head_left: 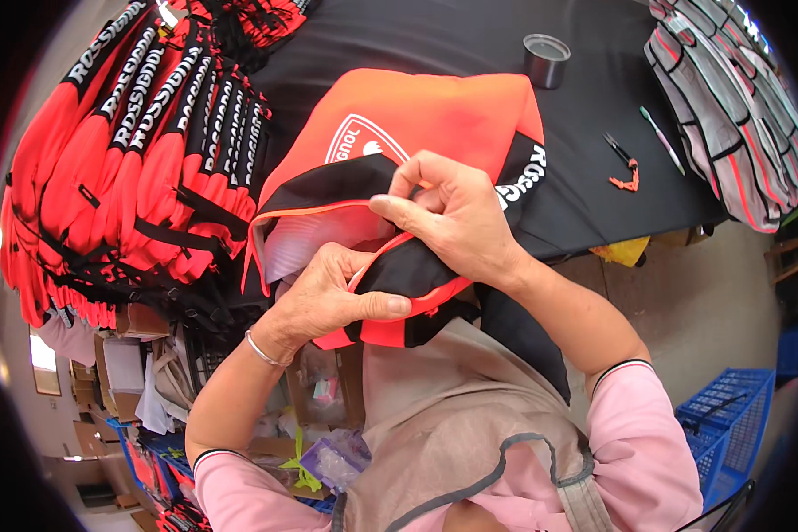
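Observation:
A red-orange and black bag (434, 106) lies on the black-covered table in front of me, its zipped mouth gaping toward me and a pale lining (306, 244) showing inside. My left hand (328, 297) grips the near edge of the mouth, thumb laid over the black panel and the other fingers partly hidden by the cloth. Above it, my right hand (461, 213) is closed with thumb and forefinger pinched at the bag's zipper edge (346, 206). Whether a zipper pull is between those fingertips I cannot make out.
Several similar red and black bags (142, 151) are stacked at the left. A dark metal cup (547, 60), a toothbrush (663, 140) and a small tool with an orange-wrapped handle (627, 166) lie right of the bag. Grey bags (727, 115) are piled farther right; a blue crate (727, 434) stands below.

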A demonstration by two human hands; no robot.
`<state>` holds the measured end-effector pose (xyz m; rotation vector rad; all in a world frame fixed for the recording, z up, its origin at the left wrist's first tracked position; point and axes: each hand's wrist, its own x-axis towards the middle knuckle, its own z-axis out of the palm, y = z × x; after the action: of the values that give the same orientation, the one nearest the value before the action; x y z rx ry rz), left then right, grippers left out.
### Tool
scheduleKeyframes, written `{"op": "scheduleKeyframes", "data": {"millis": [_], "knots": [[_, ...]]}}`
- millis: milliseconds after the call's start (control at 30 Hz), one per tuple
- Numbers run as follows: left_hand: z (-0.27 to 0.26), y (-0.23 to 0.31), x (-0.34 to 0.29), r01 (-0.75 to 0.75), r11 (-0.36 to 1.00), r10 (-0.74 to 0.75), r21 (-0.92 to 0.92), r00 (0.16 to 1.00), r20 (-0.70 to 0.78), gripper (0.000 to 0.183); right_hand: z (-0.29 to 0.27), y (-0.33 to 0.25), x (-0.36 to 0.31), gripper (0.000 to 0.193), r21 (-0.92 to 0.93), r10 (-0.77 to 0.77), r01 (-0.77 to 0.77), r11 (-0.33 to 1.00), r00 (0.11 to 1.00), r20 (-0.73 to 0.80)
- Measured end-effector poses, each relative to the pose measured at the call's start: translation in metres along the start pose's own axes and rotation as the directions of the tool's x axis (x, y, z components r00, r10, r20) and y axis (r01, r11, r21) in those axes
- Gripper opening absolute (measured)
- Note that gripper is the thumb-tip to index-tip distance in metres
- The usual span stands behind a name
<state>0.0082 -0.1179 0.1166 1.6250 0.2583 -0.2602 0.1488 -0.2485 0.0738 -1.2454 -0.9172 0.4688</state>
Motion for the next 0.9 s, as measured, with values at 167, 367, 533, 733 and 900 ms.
{"op": "scheduleKeyframes", "data": {"millis": [167, 367, 533, 733, 900], "knots": [[0.021, -0.030, 0.008, -0.012, 0.970, -0.002, -0.244, 0.998, -0.058, 0.019, 0.004, 0.027, 0.015, 0.017, -0.216, -0.126, 0.115, 0.970, 0.991, -0.037], [0.014, -0.039, -0.003, -0.296, 0.693, 0.379, 0.657, 0.925, 0.018, 0.037, -0.025, 0.009, 0.023, 0.018, -0.079, -0.020, 0.017, 0.997, 0.999, -0.040], [-0.031, -0.083, -0.060, 0.162, 0.306, 0.749, 0.938, 0.567, -0.343, 0.041, -0.044, -0.017, 0.026, 0.021, 0.041, -0.108, 0.110, 0.993, 0.994, -0.032], [-0.024, -0.022, -0.073, -0.290, 0.807, 0.472, 0.515, 0.841, -0.266, 0.030, -0.078, -0.015, 0.051, 0.029, -0.010, -0.028, 0.028, 1.000, 0.999, -0.046], [-0.029, -0.010, -0.040, -0.272, 0.820, 0.469, 0.504, 0.825, -0.316, 0.031, -0.081, -0.035, 0.053, 0.036, -0.390, 0.031, -0.016, 0.921, 0.999, 0.033]]}}
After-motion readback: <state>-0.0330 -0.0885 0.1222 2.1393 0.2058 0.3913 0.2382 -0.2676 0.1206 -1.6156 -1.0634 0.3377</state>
